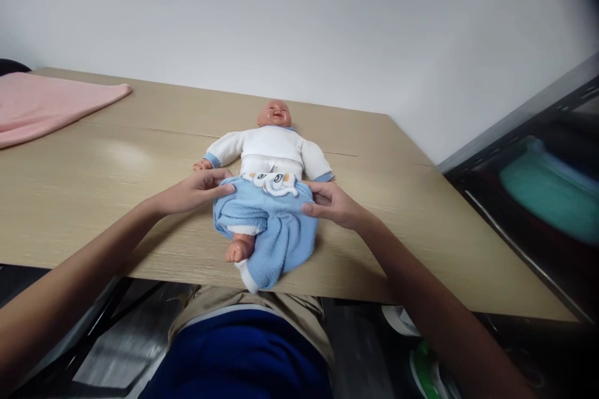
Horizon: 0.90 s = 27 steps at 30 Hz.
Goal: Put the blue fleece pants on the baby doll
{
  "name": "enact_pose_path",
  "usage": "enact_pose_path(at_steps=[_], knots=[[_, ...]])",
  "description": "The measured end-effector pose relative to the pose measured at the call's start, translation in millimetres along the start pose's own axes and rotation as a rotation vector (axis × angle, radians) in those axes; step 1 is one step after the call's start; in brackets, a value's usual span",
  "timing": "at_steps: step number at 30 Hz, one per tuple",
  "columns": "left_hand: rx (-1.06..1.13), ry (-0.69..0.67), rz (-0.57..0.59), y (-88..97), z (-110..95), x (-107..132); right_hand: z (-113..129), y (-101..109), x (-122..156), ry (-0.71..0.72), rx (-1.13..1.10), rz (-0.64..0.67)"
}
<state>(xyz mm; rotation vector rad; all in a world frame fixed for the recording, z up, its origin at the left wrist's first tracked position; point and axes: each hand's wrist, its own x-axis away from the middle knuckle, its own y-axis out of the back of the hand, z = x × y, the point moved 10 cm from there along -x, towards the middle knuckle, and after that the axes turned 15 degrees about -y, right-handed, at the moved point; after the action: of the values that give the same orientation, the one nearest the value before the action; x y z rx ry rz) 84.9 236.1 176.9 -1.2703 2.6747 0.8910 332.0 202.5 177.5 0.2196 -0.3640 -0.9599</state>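
Baby doll (271, 149) supine on wooden table (93, 181), left hand (196, 192) and right hand (333, 204) pinching blue trousers (271, 218) at the waist (one foot bare).

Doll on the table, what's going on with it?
A person's left hand and right hand grip the blue pants at the waist of a baby doll lying face-up on the wooden table. One bare foot pokes out; the other pant leg lies limp. A pink cloth sits at the far left.

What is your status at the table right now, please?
Left hand and right hand hold blue trousers at waist. Doll on back, one foot bare. Pink cloth far left, apart.
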Motion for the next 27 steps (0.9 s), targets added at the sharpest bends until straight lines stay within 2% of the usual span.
enact_pose_path(at_steps=[2, 5, 7, 9, 12, 14, 16, 21, 24, 27], knots=[[-0.055, -0.038, -0.047, 7.0, -10, -4, -12, -1, 0, -0.036, -0.131, 0.025], [-0.233, -0.14, -0.094, 15.6, -44, -21, -14, -5, -1, -0.023, -0.295, 0.037], [-0.332, -0.208, -0.03, 7.9, -69, -39, -11, -11, -1, -0.019, -0.385, 0.078], [-0.342, -0.206, 0.109, -10.0, -80, -61, -11, -16, 0, -0.04, -0.449, 0.119], [-0.195, -0.126, 0.424, -49.0, -73, -84, -17, -14, 1, -0.066, -0.493, 0.137], [-0.036, -0.127, 0.578, -69.7, -67, -91, -19, -10, 1, -0.052, -0.489, 0.139], [0.062, -0.149, 0.609, -77.4, -61, -95, -17, -12, 3, -0.046, -0.422, 0.184], [0.093, -0.134, 0.511, -78.7, -44, -94, -11, -26, 18, -0.095, -0.188, 0.345], [0.193, -0.082, 0.565, -89.4, -38, -88, -14, -15, 22, -0.116, -0.3, 0.246], [0.32, -0.108, 0.693, -103.6, -41, -82, -27, 1, 21, -0.16, -0.458, 0.099]])
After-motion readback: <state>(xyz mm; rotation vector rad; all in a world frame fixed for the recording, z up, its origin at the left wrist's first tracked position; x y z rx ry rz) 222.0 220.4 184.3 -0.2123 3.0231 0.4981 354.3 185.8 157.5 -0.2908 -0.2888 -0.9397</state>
